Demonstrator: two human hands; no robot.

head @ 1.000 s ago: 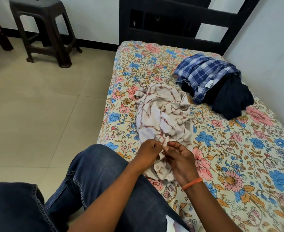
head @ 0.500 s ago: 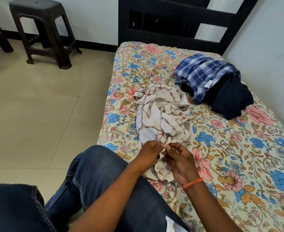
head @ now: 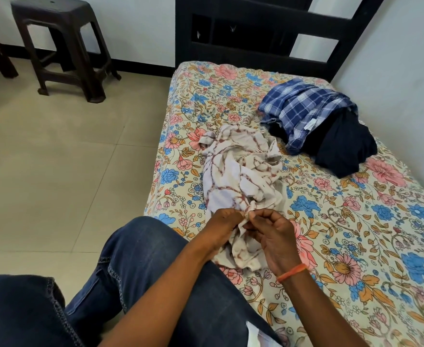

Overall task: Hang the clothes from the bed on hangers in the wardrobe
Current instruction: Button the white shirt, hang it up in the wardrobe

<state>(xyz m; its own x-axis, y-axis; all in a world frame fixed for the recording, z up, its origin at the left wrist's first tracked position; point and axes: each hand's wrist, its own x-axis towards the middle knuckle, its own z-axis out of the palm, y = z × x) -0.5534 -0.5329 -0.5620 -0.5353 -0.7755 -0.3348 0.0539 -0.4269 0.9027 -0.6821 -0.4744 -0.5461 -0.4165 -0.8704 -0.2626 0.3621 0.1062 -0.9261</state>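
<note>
A crumpled white shirt with brown-red streaks (head: 238,176) lies near the left edge of the floral bed (head: 356,234). My left hand (head: 222,227) and my right hand (head: 272,236) meet over its near end, and both pinch a small fold of its cloth between fingertips and thumb. Further back on the bed a blue checked shirt (head: 303,108) lies partly over a dark navy garment (head: 343,146). No hanger and no wardrobe are in view.
My knee in blue jeans (head: 143,266) rests against the bed's near corner. A dark plastic stool (head: 60,43) stands on the tiled floor at the far left. The black headboard (head: 256,28) and a white wall close the bed's far and right sides.
Both hands stay pinched on the same spot of the white shirt, with only small finger movements. The clothes on the bed have not shifted.
</note>
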